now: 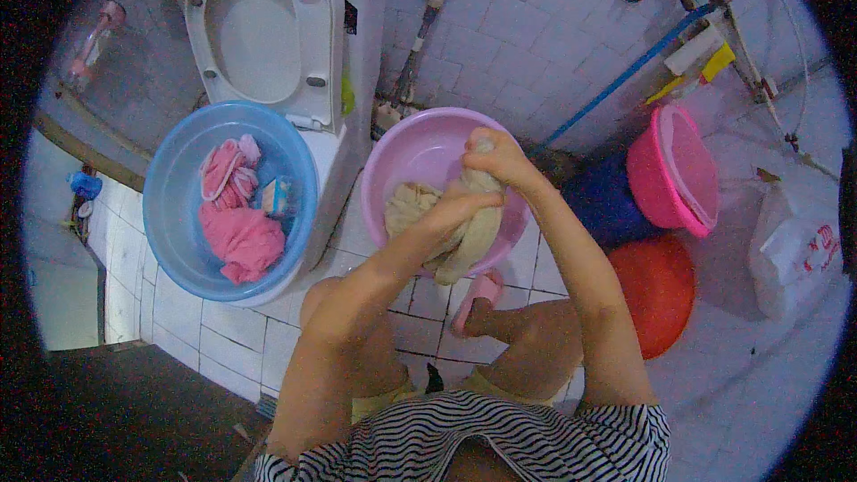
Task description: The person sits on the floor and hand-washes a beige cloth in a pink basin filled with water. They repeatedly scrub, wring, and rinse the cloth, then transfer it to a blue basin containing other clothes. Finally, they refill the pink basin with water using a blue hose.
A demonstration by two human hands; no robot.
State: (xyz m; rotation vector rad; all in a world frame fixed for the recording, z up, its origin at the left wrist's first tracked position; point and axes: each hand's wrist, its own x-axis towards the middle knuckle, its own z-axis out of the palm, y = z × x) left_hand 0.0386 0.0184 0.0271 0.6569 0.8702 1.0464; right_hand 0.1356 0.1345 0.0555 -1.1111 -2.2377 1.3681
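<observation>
A pale yellow cloth (408,204) lies bunched in a pink plastic basin (385,161), and part of it hangs over the near rim. My right hand (494,155) is closed round an upper twist of this cloth, above the basin's right side. Lower and to the left, my left hand (465,207) grips the same cloth; its fingers are partly hidden. In a blue plastic basin (167,214) to the left lie a pink striped cloth (231,174), a plain pink cloth (244,241) and a small blue-and-white packet (278,196).
A white toilet (325,27) with raised lid stands behind the blue basin. Right of me are a bright pink bucket (643,174), a dark blue container (599,201), a red plastic basin (659,294) and a white plastic bag (776,268). A blue pole (622,77) leans on the tiled wall.
</observation>
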